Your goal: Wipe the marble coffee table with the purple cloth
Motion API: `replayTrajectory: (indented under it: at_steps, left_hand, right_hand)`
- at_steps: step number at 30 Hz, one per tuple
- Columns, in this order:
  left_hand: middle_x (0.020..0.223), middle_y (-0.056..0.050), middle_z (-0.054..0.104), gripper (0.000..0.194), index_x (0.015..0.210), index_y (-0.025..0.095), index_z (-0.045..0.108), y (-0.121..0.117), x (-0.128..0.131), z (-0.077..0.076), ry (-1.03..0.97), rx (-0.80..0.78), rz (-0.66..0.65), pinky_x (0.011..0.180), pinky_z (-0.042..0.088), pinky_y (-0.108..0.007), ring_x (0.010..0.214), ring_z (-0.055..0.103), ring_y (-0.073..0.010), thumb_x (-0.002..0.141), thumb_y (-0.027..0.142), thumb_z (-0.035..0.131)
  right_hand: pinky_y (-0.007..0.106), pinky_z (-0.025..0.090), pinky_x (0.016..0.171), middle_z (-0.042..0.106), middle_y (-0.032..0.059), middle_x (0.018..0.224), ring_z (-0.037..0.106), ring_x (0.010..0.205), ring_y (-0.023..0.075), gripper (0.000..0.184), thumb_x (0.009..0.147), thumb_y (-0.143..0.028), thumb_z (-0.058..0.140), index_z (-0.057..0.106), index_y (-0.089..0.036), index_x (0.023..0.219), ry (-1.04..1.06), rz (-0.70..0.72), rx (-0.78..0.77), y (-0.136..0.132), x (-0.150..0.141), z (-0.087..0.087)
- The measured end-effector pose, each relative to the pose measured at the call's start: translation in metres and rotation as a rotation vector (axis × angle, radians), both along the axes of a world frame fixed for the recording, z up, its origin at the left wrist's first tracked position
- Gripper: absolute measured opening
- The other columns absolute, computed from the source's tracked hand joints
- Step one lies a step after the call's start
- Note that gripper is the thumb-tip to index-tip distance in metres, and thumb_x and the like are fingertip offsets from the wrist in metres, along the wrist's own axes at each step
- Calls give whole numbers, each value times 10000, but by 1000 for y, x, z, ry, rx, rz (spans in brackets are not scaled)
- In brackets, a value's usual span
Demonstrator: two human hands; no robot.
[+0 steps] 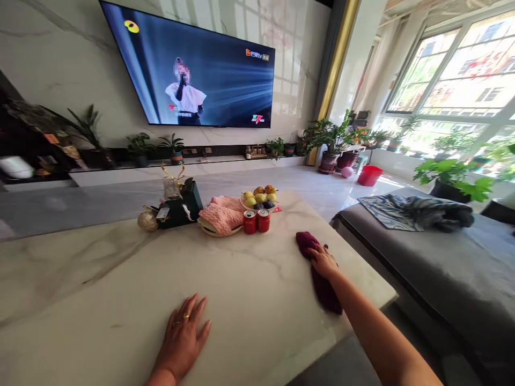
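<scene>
A dark maroon cloth (326, 289) lies bunched and stretched out near the right edge of the marble-patterned table (120, 273). My right hand (323, 261) is on top of it, pressing it to the surface with the fingers curled into its folds. Resting flat on the tabletop at the front, my left hand (183, 332) has its fingers apart and holds nothing. A yellow ring shows on one of its fingers. Two red cans (256, 222) stand side by side beyond the hands, left of the cloth.
Behind the cans sits a plate of fruit (259, 198); beside it, a pink textured cloth (223, 214) covers a basket. A dark green box (181, 206) and a round ornament (147, 221) stand further left. A grey sofa (418, 257) flanks the table's right side.
</scene>
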State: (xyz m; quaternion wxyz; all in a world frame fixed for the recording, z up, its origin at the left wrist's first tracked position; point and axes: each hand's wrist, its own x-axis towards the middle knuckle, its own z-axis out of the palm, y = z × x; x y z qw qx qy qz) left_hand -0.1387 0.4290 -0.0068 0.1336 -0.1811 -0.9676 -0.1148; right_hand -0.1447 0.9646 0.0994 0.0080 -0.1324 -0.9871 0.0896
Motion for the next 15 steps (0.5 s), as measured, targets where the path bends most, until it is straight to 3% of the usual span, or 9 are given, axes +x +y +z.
replayTrajectory:
  at_steps: [5,8,11,15]
  left_hand:
    - [1586,-119,550,595,1459,219,622,2,-2,5,-9,1,12,1242,347,-565,1484,470,-312,983,466,365]
    - [1571,-132,560,616,1447,195,634,2,-3,5,13,1,-3,1230,359,-571,1463,494,-332,993,476,328]
    - [1562,-149,562,627,1444,176,636,2,-5,2,38,6,-21,1219,374,-584,1453,502,-353,999,486,321]
    - [1570,-151,549,617,1454,179,621,2,-4,-2,54,22,-26,1225,377,-614,1459,495,-359,1004,496,342]
  right_hand:
    - [501,451,1161,386,33,1703,375,1550,319,611,934,-262,525,570,-373,1533,-39,9,47,23,118,-16]
    - [505,478,1122,390,-34,1700,383,1551,300,621,931,-284,526,551,-490,1516,-56,-6,62,29,148,-20]
    - [508,464,1118,370,-18,1715,377,1550,321,642,928,-249,541,538,-461,1534,-105,-10,99,27,133,-13]
    - [483,406,1158,341,53,1726,353,1540,332,621,952,-213,544,528,-324,1562,-109,-32,123,28,57,0]
